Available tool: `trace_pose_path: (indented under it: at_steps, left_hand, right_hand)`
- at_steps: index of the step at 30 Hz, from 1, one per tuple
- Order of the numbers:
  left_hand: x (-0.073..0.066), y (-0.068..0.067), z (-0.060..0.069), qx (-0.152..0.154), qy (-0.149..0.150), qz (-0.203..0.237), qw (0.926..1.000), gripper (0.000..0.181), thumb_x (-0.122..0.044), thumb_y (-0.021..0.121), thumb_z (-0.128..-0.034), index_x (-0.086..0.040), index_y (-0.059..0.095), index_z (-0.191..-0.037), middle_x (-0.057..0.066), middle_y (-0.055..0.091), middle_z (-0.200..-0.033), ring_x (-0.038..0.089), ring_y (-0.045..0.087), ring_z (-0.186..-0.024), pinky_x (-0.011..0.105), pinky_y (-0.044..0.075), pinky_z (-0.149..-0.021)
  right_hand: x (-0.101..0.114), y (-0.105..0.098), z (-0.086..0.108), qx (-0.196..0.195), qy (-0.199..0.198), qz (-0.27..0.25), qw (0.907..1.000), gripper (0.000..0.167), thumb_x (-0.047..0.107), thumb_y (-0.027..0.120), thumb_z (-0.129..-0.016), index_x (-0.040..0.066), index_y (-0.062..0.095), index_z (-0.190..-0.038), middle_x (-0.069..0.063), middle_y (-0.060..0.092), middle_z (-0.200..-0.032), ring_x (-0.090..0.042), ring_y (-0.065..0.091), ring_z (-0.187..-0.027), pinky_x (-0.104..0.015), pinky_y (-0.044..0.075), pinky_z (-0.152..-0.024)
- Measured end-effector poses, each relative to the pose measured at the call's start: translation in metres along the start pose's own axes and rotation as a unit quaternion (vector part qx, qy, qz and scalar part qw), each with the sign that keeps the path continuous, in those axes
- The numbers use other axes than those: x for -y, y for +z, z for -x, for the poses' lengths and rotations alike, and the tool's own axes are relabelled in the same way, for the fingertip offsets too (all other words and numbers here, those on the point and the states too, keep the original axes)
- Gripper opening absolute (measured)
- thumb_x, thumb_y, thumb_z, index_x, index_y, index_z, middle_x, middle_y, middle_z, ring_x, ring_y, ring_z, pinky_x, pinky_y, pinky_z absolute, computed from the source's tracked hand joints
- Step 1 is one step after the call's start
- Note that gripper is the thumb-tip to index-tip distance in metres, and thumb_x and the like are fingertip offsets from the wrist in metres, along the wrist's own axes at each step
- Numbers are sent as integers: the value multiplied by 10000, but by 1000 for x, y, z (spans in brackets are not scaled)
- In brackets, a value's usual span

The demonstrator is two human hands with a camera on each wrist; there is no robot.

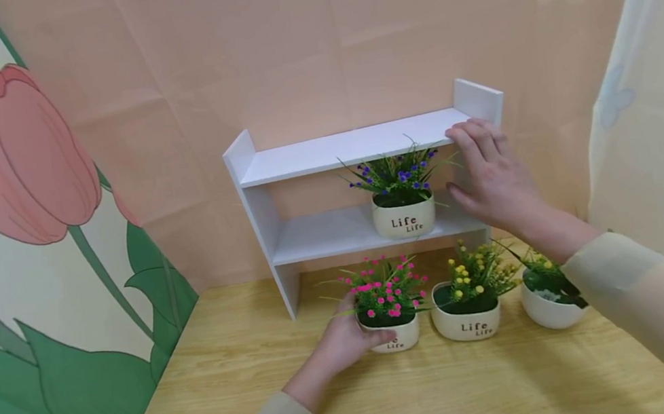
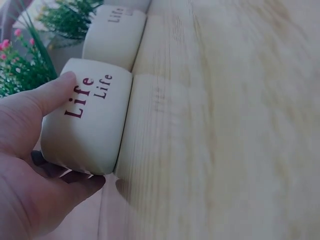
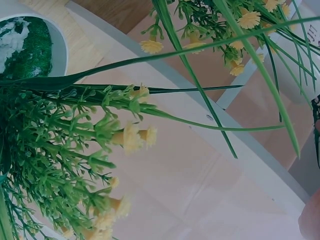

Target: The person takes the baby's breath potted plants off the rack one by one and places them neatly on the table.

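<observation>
My left hand (image 1: 346, 335) grips a white oval pot (image 1: 407, 336) of pink artificial flowers standing on the table. In the left wrist view, the thumb lies across the front of the pot (image 2: 95, 115), beside its "Life" lettering, with fingers at its side. My right hand (image 1: 495, 178) touches the right end of the upper board of a white two-tier shelf (image 1: 350, 147), fingers extended and thumb apart below. Left of that thumb, a pot of purple flowers (image 1: 392, 220) stands on the lower board. Only a bit of the right hand (image 3: 311, 217) shows in the right wrist view.
A pot of yellow flowers (image 1: 452, 323) stands right of the pink one. Farther right is another yellow-flowered pot (image 1: 549, 308), partly behind my right forearm. The wooden table (image 1: 451, 391) meets a peach cloth backdrop (image 1: 320, 44); a tulip-printed panel (image 1: 8, 169) stands at left.
</observation>
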State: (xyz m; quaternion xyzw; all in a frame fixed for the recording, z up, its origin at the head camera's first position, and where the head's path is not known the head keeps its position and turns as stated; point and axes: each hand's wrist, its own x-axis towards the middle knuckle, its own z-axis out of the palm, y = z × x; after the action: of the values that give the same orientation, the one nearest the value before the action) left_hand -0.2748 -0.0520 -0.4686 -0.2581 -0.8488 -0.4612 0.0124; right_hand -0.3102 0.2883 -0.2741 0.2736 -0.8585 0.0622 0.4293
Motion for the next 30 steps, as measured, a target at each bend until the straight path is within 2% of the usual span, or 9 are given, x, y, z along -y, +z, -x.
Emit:
trace_pose_path:
  at_steps: [5, 13, 17, 21, 26, 30]
  left_hand:
    - [0, 1, 0, 21, -35, 52, 10000, 1038, -376, 1002, -825, -105, 436, -1652, 126, 537, -1631, 350, 535, -1475, 572, 415, -1230]
    - [-3, 1, 5, -10, -282, 213, 9994, 1081, -355, 996, -840, -26, 374, -1661, 262, 476, -1621, 439, 526, -1464, 620, 409, -1221]
    - [-7, -2, 9, -117, -487, 312, 9983, 1137, -335, 1009, -824, -16, 329, -1678, 237, 497, -1589, 442, 547, -1436, 629, 411, -1217]
    - [-11, -8, 13, -182, -545, 517, 9970, 1160, -299, 1005, -836, -15, 283, -1697, 225, 484, -1569, 446, 569, -1397, 601, 465, -1183]
    - [-16, -17, 21, -79, -775, 615, 9951, 1252, -344, 974, -872, -60, 137, -1759, 290, 296, -1722, 535, 542, -1413, 534, 556, -1097]
    - [-19, -24, 27, -29, -947, 513, 9942, 1285, -402, 961, -879, -150, 82, -1781, 259, 181, -1786, 559, 531, -1416, 491, 623, -994]
  right_hand:
    - [1, 0, -1, -20, -28, 13, 10000, 987, 97, 872, -825, -29, 307, -1625, -305, 336, -1599, -519, 253, -1536, -504, 114, -1353]
    - [2, -1, 0, -18, 34, 38, 10000, 980, 101, 872, -825, -28, 313, -1620, -302, 342, -1594, -512, 256, -1534, -506, 128, -1351]
    - [2, 0, 0, -71, 12, 18, 10000, 982, 89, 875, -819, -30, 316, -1618, -303, 345, -1588, -512, 259, -1529, -505, 131, -1350]
    - [2, 0, 0, -123, -14, 9, 9999, 983, 80, 877, -814, -36, 319, -1614, -306, 348, -1583, -515, 263, -1522, -508, 134, -1347]
    - [2, 1, 0, -143, -35, 4, 9999, 977, 87, 873, -817, -39, 320, -1613, -308, 348, -1585, -518, 263, -1523, -512, 137, -1345]
    - [1, 1, 1, -124, -10, 2, 9999, 975, 93, 869, -820, -34, 318, -1615, -305, 343, -1591, -516, 257, -1528, -514, 137, -1347]
